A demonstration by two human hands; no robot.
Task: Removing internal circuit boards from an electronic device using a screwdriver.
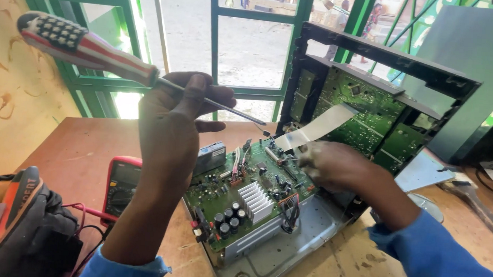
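My left hand (173, 117) is raised above the table and grips a screwdriver (91, 51) by its metal shaft; the handle is striped red, white and blue and points up to the left. My right hand (327, 166) rests on the right edge of a green circuit board (247, 196), at the end of a flat grey ribbon cable (318, 127). The board sits in an open metal chassis (286, 243) and carries a silver heat sink (255, 201) and several black capacitors. The ribbon runs up to the tilted black front panel (379, 88) with its own green boards.
A red multimeter (122, 186) lies on the wooden table (77, 149) left of the chassis, with red leads. A black and orange bag (25, 229) is at the lower left. Green window bars (211, 44) stand behind. A grey metal plate (423, 172) and a tool lie at right.
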